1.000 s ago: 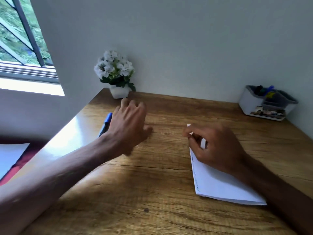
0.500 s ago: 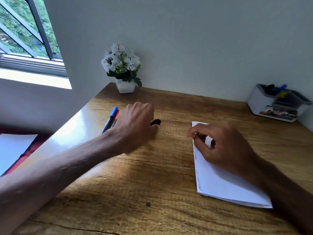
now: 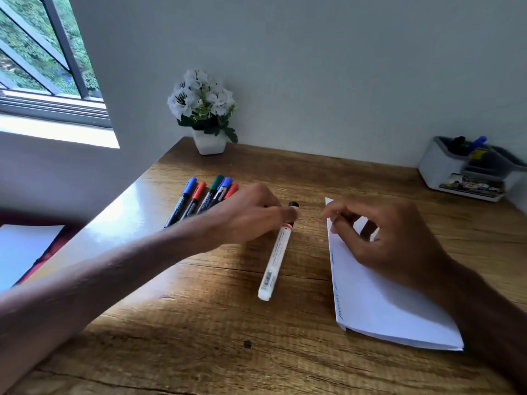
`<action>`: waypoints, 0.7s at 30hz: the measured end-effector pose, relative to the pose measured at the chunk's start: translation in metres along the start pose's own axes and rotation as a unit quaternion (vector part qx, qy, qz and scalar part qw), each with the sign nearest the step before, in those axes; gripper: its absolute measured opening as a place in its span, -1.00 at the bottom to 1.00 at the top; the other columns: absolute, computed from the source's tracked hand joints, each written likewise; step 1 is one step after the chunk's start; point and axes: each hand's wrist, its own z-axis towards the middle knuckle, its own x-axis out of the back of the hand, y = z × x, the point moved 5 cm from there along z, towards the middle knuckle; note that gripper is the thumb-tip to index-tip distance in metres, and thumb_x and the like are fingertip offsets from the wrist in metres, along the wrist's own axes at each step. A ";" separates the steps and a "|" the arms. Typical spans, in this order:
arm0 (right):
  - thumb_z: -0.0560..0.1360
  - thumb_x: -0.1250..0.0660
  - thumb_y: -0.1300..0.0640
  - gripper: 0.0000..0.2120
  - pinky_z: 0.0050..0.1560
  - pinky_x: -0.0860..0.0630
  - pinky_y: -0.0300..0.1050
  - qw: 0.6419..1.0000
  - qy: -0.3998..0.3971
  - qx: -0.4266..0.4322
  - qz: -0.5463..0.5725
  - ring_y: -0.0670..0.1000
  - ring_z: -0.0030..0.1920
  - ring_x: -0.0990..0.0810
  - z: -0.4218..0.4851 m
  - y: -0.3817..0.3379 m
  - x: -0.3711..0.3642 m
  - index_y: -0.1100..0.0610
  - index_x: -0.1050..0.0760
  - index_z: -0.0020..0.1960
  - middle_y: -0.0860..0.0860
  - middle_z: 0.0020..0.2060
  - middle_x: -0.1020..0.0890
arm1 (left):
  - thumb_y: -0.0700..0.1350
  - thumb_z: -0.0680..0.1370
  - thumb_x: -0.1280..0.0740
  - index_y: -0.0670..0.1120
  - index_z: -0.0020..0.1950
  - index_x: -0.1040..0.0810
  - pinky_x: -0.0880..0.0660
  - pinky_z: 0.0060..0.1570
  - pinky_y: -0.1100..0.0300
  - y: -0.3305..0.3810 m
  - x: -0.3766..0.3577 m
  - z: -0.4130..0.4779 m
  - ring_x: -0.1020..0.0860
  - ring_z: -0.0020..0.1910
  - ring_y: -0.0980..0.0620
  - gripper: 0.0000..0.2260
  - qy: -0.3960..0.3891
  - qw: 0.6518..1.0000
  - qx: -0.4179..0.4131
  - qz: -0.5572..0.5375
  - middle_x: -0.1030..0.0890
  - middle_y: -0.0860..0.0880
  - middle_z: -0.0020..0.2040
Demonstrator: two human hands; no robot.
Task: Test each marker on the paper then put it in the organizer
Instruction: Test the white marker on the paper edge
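My left hand (image 3: pixel 251 215) grips a white marker (image 3: pixel 275 260) with a black cap near its capped end; the barrel slants down toward me just above the wooden desk (image 3: pixel 199 323). Behind that hand lie several capped markers (image 3: pixel 209 195) in blue, red and green. The folded white paper (image 3: pixel 379 300) lies on the right, with faint pen marks along its left edge. My right hand (image 3: pixel 379 235) rests on the paper's far end, fingers loosely curled, holding nothing. The white organizer (image 3: pixel 445 172) stands at the far right by the wall with a few markers in it.
A white pot of white flowers (image 3: pixel 206 115) stands at the back of the desk against the wall. A window (image 3: pixel 42 58) is at the upper left. A white sheet (image 3: pixel 22 252) lies below the desk's left edge.
My left hand has drawn the white marker out of the group toward the middle of the desk, uncovering the other markers. The view has shifted down. My right hand stays on the paper.
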 end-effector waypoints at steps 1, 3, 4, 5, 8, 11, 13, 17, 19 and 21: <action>0.53 -0.40 0.19 -0.87 -0.37 -0.56 -0.25 1.000 0.009 -0.005 0.005 -0.18 -0.20 -0.66 0.000 0.001 0.002 0.05 -0.69 0.01 -0.20 -0.24 -0.69 | 0.20 0.60 -0.33 -0.17 -0.01 -0.69 -0.44 -0.15 0.14 0.000 0.000 -0.001 -0.53 -0.18 -0.02 -0.57 -0.009 0.999 0.013 -0.038 -0.66 -0.19 -0.12; 0.54 -0.43 0.23 -0.87 -0.40 -0.58 -0.25 0.999 0.023 -0.025 0.025 -0.19 -0.21 -0.68 -0.001 0.004 0.004 0.06 -0.69 0.03 -0.18 -0.25 -0.70 | 0.14 0.60 -0.35 -0.13 -0.07 -0.67 -0.40 -0.13 0.15 0.001 0.000 -0.001 -0.50 -0.19 0.03 -0.67 -0.017 0.993 0.033 -0.116 -0.61 -0.04 -0.24; 0.53 -0.43 0.23 -0.86 -0.40 -0.57 -0.27 0.998 0.028 -0.038 0.040 -0.19 -0.22 -0.68 -0.002 0.005 0.004 0.06 -0.69 0.04 -0.18 -0.25 -0.70 | 0.09 0.61 -0.36 -0.13 -0.07 -0.67 -0.39 -0.15 0.16 0.002 0.000 0.000 -0.47 -0.21 0.05 -0.70 -0.019 0.987 0.037 -0.154 -0.58 0.02 -0.28; 0.54 -0.43 0.22 -0.87 -0.39 -0.57 -0.30 0.997 0.030 -0.052 0.054 -0.19 -0.24 -0.69 -0.002 0.005 0.004 0.05 -0.69 0.03 -0.18 -0.26 -0.70 | 0.05 0.61 -0.36 -0.14 -0.06 -0.67 -0.39 -0.17 0.17 0.003 0.000 0.001 -0.46 -0.23 0.06 -0.73 -0.024 0.980 0.038 -0.195 -0.57 0.04 -0.30; 0.58 -0.38 0.14 -0.89 -0.42 -0.59 -0.20 0.987 0.027 -0.094 0.127 -0.09 -0.30 -0.71 -0.002 0.004 0.003 0.06 -0.69 0.00 -0.11 -0.30 -0.72 | -0.05 0.62 -0.35 -0.13 -0.07 -0.68 -0.37 -0.29 0.22 0.007 -0.002 0.001 -0.45 -0.30 0.10 -0.80 -0.050 0.951 0.024 -0.304 -0.61 0.01 -0.28; 0.59 -0.32 0.02 -0.76 -0.48 -0.59 -0.06 0.965 0.014 -0.129 0.227 -0.01 -0.38 -0.70 -0.001 0.000 0.003 0.11 -0.72 -0.05 -0.01 -0.31 -0.73 | -0.12 0.62 -0.34 -0.16 -0.05 -0.69 -0.36 -0.36 0.28 0.011 -0.005 0.001 -0.44 -0.30 0.11 -0.82 -0.064 0.942 -0.014 -0.328 -0.64 -0.05 -0.20; 0.58 -0.30 -0.03 -0.70 -0.44 -0.59 -0.09 0.958 -0.011 -0.132 0.255 0.00 -0.39 -0.70 -0.001 -0.004 0.001 0.11 -0.73 -0.08 0.00 -0.32 -0.74 | -0.13 0.61 -0.37 -0.20 0.01 -0.70 -0.39 -0.34 0.30 0.011 -0.007 0.002 -0.45 -0.27 0.11 -0.84 -0.061 0.941 -0.038 -0.331 -0.66 -0.06 -0.17; 0.50 -0.41 -0.04 -0.81 -0.29 -0.65 -0.13 0.948 -0.079 -0.139 0.277 -0.01 -0.32 -0.72 0.000 -0.001 0.000 -0.04 -0.70 0.06 -0.06 -0.25 -0.76 | -0.14 0.55 -0.46 -0.22 0.13 -0.69 -0.45 -0.33 0.30 0.010 -0.009 0.001 -0.49 -0.25 0.10 -0.78 -0.045 0.936 -0.083 -0.338 -0.62 -0.09 -0.17; 0.49 -0.40 -0.08 -0.77 -0.27 -0.61 -0.24 0.975 -0.098 -0.114 0.166 -0.13 -0.24 -0.70 0.000 0.004 0.006 -0.12 -0.67 0.13 -0.22 -0.21 -0.74 | -0.18 0.53 -0.47 -0.21 0.15 -0.69 -0.48 -0.32 0.29 0.012 -0.010 0.000 -0.54 -0.26 0.11 -0.78 -0.030 0.938 -0.109 -0.328 -0.67 -0.05 -0.19; 0.52 -0.38 -0.10 -0.75 -0.29 -0.52 -0.31 0.991 -0.095 -0.080 0.047 -0.18 -0.15 -0.65 0.001 0.006 0.014 -0.12 -0.67 0.16 -0.25 -0.12 -0.73 | -0.21 0.51 -0.50 -0.19 0.13 -0.69 -0.50 -0.30 0.28 0.014 -0.010 -0.003 -0.60 -0.25 0.14 -0.80 -0.009 0.945 -0.142 -0.293 -0.73 -0.04 -0.14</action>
